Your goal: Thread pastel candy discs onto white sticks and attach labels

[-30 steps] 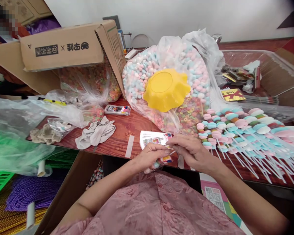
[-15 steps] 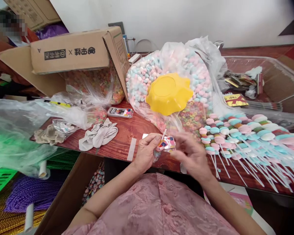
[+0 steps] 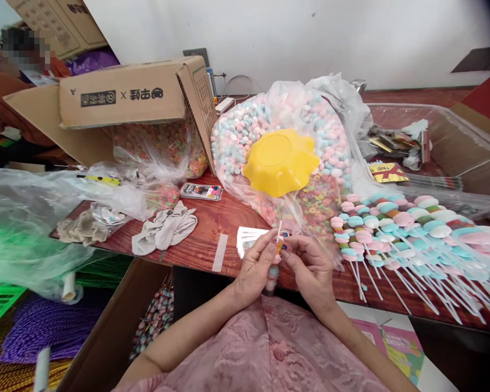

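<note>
My left hand (image 3: 256, 268) grips a candy skewer (image 3: 273, 273) in clear wrapping, held with its white stick upward and the candy hanging below my fingers. My right hand (image 3: 311, 267) is closed at the stick's base, its thumb and fingertips pinching a small colourful printed card (image 3: 285, 246) against it. Most of that card is hidden by my fingers. Just beyond my left hand, several white printed cards (image 3: 249, 238) lie on the table. On the right is a heap of marshmallow skewers (image 3: 392, 228) with white sticks pointing toward me.
A yellow wavy-edged bowl (image 3: 280, 160) lies upside down on a big bag of marshmallows (image 3: 237, 133). Left stand an open carton (image 3: 122, 92) and grey gloves (image 3: 165, 228). A clear tape strip (image 3: 219, 253) lies at the table edge. Behind the skewers is a clear bin (image 3: 445, 117).
My right hand has come in to meet the left at the stick, its fingers closing on the card. The printed card is now mostly covered, and the white cards behind show more.
</note>
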{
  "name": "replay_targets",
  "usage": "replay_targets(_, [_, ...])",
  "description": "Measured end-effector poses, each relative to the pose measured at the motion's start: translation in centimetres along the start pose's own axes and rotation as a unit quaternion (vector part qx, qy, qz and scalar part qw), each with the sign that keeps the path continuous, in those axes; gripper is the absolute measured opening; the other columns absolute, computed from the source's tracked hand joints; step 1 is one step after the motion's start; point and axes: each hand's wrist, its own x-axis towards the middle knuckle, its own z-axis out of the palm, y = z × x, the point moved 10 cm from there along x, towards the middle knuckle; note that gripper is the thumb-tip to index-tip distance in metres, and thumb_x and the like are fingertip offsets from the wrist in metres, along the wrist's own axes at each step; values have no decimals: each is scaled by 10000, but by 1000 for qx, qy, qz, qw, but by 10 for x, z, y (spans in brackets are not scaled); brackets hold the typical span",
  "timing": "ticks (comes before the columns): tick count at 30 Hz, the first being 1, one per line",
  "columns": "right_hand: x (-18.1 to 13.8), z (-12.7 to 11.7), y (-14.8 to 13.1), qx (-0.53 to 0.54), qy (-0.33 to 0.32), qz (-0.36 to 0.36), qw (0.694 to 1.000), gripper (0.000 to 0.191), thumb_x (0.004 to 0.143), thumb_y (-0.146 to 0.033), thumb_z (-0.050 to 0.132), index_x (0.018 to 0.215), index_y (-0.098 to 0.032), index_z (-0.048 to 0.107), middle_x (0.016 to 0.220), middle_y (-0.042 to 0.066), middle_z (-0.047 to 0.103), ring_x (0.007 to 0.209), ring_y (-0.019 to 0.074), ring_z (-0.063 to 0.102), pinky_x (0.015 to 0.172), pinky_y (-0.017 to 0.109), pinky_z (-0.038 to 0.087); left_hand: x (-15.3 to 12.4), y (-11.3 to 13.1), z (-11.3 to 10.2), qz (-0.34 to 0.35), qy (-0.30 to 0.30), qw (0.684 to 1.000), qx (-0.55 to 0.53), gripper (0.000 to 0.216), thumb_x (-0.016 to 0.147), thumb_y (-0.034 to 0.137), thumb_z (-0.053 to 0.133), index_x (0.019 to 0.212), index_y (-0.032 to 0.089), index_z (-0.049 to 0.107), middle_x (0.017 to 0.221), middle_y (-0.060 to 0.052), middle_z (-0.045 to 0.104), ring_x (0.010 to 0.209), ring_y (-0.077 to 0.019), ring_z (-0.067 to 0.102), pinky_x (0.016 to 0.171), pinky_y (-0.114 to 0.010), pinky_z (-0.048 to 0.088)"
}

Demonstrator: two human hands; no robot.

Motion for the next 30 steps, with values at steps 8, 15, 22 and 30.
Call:
replay_targets(8, [1, -2, -24, -124, -25, -127, 984, 125, 865, -98, 599, 837, -219, 615, 756, -27, 610, 686, 118, 565, 632, 244, 458, -6, -11, 3, -87, -24, 996, 27, 473, 786, 620, 635, 906, 163, 606, 529, 97, 412, 347, -26, 318, 323, -146, 269])
replay_targets(15, [-2, 1, -33, -153, -33, -182, 971, 180, 851, -70, 605, 768, -213, 536, 718, -33, 564, 670, 119, 550, 620, 252, 448, -8, -5, 3, -102, -68, 988, 94, 359, 871, 533, 541, 812, 179, 530, 523, 76, 486, 292, -58, 408, 291, -166, 265])
replay_targets(22, [-23, 6, -54, -253, 30, -319, 913, 229, 806, -23, 623, 915, -214, 558, 822, 7, 617, 764, 150, 619, 649, 276, 505, -17, -1, 32, -101, -165, 980, 44, 446, 858, 611, 521, 774, 174, 492, 585, 26, 566, 451, -106, 566, 498, -222, 467])
replay_targets(30, [11, -5, -15, -138, 68, -167, 974, 164, 847, -112, 613, 754, -221, 534, 715, -28, 584, 662, 131, 581, 622, 269, 486, 2, -16, 13, -150, -87, 983, 62, 365, 831, 538, 554, 778, 185, 482, 554, 70, 476, 349, -62, 445, 336, -163, 338])
